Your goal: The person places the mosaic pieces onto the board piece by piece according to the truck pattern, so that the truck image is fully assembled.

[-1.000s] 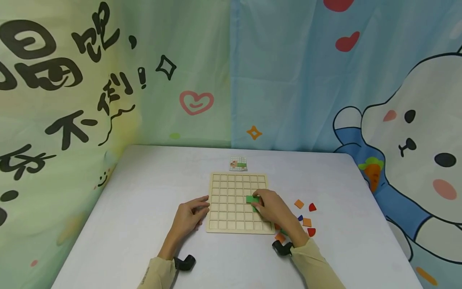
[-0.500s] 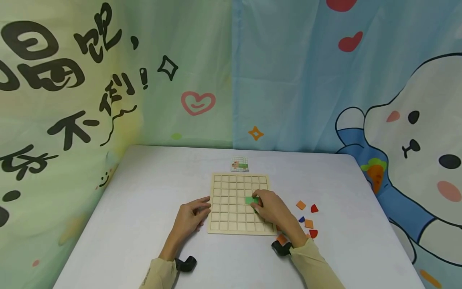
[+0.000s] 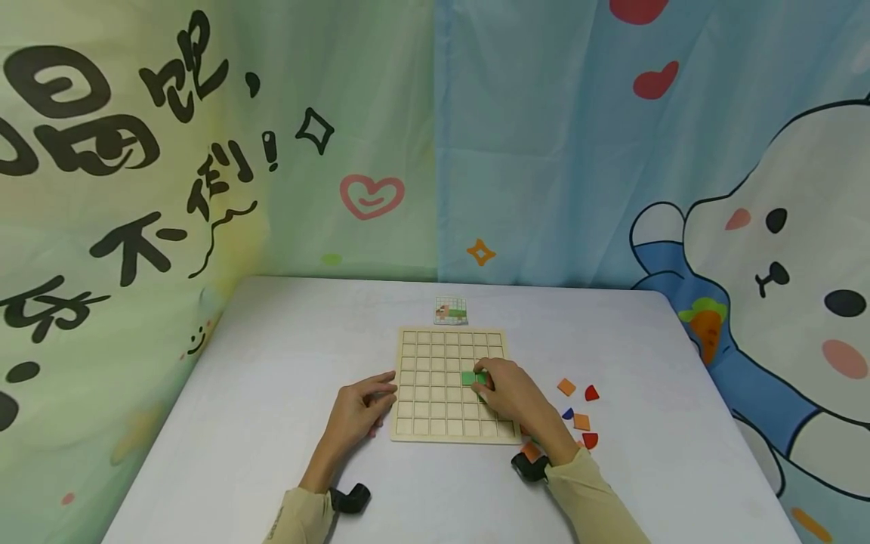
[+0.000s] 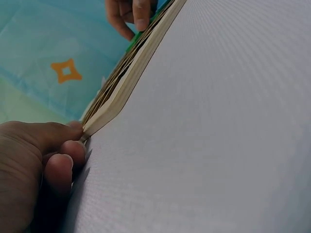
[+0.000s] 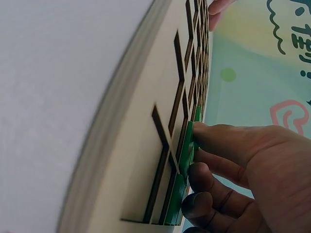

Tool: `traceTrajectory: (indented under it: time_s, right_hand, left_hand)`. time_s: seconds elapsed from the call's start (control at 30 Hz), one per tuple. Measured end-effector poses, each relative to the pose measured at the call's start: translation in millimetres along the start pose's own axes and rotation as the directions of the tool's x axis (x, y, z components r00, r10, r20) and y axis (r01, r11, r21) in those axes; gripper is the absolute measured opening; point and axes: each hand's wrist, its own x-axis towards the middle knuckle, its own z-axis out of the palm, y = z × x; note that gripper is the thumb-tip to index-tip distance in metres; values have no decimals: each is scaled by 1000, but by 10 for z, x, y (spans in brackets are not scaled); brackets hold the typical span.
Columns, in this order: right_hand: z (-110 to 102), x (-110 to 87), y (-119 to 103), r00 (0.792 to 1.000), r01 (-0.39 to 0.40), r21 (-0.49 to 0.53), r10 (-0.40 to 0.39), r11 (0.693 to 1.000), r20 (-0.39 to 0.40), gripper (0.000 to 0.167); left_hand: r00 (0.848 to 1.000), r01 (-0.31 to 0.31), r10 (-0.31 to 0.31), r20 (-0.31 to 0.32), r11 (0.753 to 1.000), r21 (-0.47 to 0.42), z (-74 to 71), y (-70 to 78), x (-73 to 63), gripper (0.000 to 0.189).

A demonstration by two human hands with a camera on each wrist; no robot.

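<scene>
A wooden grid board [image 3: 435, 412] lies flat on the white table. Green tiles [image 3: 468, 378] sit together in its right-hand part. Over them bends my right hand [image 3: 508, 389], thumb and fingers closing on one green tile [image 5: 186, 148]; the thumb tip touches its edge in the right wrist view. Nearer the wrist camera another green tile [image 5: 176, 199] lies in the grid, partly covered by the fingertips. My left hand [image 3: 356, 408] rests at the board's left edge. Its relaxed fingertips touch the side of the board [image 4: 121, 97] near a corner in the left wrist view.
Right of the board lie loose pieces: orange squares [image 3: 581, 421], red rounded pieces [image 3: 591, 393] and a blue piece [image 3: 568, 413]. Some are partly hidden by the right forearm. A small pattern card [image 3: 451, 310] lies behind the board. Printed curtains hang beyond the table.
The head view has shifted slightly. Both hands stay almost where they were, the right at the green tiles and the left at the board's edge.
</scene>
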Motion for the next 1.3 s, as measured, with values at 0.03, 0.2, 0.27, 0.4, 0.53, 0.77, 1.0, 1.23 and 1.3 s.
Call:
traceTrajectory:
  time_s: [0.03,0.2,0.27,0.4,0.53,0.77,1.0,1.23,1.3]
  right_hand:
    - [2,1,3,1000,-1,-1,1,1000,1,27]
    - [-5,1,12,1000,4,1,-4,1000,11,28]
    - [-7,1,13,1000,5,2,-5,1000,14,29]
    - [-5,-1,18,1000,4,3,-4,1000,12,29]
    - [-17,-22,27,1000,7,9,-7,1000,2,31]
    - [-90,-139,87,999,9,10,-8,1000,-45,27]
    - [-177,-323,213,997,0,7,1,1000,-71,28]
    - [-275,-516,337,994,-58,21,60,998,-94,30]
    - [-300,-565,363,992,-86,30,89,996,-94,31]
  left_hand:
    - [1000,1,-1,1,1000,-2,1,-4,1,19]
    - [1000,7,-7,4,1000,-6,1,-10,3,19]
    - [1000,6,-6,4,1000,-6,0,-13,5,19]
    - [1000,5,-5,1,1000,-3,0,-16,7,19]
    - [1000,9,-9,-3,1000,0,-1,-14,9,19]
    - [1000,9,-9,0,1000,3,-5,11,3,20]
    - [1000,-4,4,-8,1000,7,2,15,4,19]
    - [1000,-11,11,-4,1000,4,3,16,-4,20]
    - [1000,-19,19,-3,1000,20,2,14,-5,20]
